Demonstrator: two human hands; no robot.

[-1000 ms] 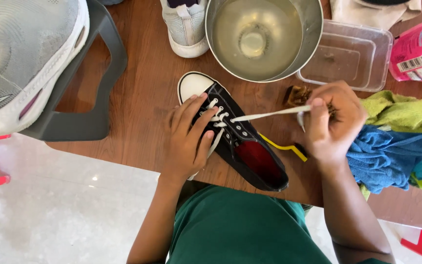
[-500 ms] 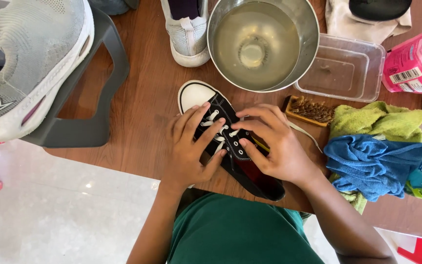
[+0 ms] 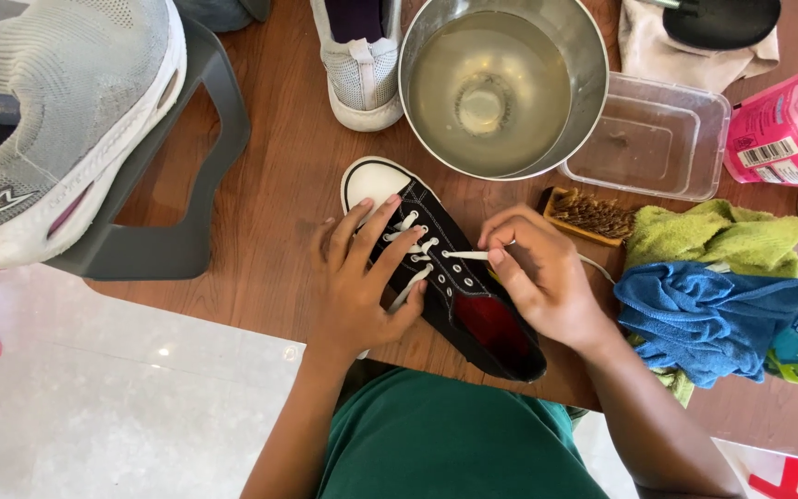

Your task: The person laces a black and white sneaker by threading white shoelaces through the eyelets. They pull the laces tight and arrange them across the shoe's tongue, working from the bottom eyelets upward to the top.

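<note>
We are working with both hands on a black sneaker lying near the front edge of the brown tabletop, its white toe pointing away from us. Our left hand is lying flat, fingers spread across the laced front, pinning it down. Our right hand is pinching the end of the white lace just beside the eyelets, fingers closed on it. Beyond the toe, a steel bowl is holding cloudy water. Next to it, an empty clear plastic tub is sitting. A scrub brush, green cloth and blue cloth are lying to our right.
</note>
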